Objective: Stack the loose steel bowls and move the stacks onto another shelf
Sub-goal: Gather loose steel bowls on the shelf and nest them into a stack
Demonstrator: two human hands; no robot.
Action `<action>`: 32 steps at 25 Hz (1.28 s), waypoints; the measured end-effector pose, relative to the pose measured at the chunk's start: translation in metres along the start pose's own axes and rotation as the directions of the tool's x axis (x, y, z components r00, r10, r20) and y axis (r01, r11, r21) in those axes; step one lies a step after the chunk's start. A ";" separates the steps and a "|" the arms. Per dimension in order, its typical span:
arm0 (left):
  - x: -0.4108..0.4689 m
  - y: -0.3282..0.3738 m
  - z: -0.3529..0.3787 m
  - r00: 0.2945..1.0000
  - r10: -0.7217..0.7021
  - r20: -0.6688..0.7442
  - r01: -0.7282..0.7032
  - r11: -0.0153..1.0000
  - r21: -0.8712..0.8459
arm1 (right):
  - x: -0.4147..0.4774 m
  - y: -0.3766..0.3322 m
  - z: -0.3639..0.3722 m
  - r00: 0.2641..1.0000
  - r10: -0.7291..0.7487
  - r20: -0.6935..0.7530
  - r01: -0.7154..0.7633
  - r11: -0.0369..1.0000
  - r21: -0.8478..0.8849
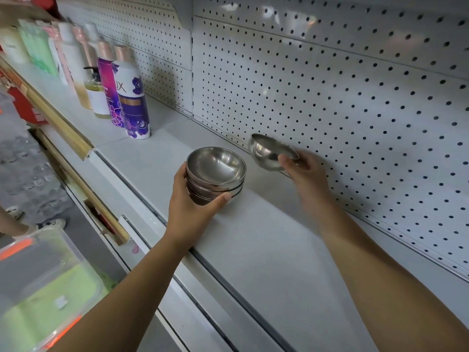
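A stack of steel bowls [215, 174] stands on the grey shelf [253, 240], near its middle. My left hand [193, 207] wraps around the stack's near side, thumb on the right and fingers on the left. To the right, close to the pegboard, my right hand [302, 171] holds a single steel bowl [266, 151] by its rim, tilted and lifted just above the shelf. This bowl is slightly blurred. The two hands are about a bowl's width apart.
The white pegboard back wall [355, 97] runs behind the shelf. Several bottles, among them a purple-flowered one [132, 102], stand at the shelf's left end. A clear plastic bin [45, 288] sits low at the left, below the shelf edge.
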State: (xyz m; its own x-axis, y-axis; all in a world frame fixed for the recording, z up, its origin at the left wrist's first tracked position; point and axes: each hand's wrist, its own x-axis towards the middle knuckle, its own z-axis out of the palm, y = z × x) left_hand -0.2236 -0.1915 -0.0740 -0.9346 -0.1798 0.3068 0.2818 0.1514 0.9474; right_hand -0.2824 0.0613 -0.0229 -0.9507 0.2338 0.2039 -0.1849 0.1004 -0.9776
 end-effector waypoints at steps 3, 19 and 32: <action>0.000 0.001 -0.001 1.000 -0.014 0.003 0.014 1.000 -0.010 | -0.005 -0.029 0.005 0.996 -0.083 0.031 0.084 0.996 -0.034; -0.003 0.003 -0.005 0.999 -0.031 0.010 0.031 0.998 -0.050 | -0.034 -0.018 0.058 0.942 -0.063 0.331 0.119 0.982 -0.150; 0.010 0.013 -0.021 0.992 -0.105 0.068 0.112 0.989 -0.102 | -0.046 -0.014 0.050 0.923 0.076 0.376 -0.025 0.990 -0.139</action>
State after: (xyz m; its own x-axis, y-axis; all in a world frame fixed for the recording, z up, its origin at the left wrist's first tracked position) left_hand -0.2246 -0.2122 -0.0571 -0.9717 -0.1278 0.1985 0.1962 0.0307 0.9801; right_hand -0.2487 0.0009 -0.0214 -0.9856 -0.1405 0.0939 -0.1245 0.2280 -0.9657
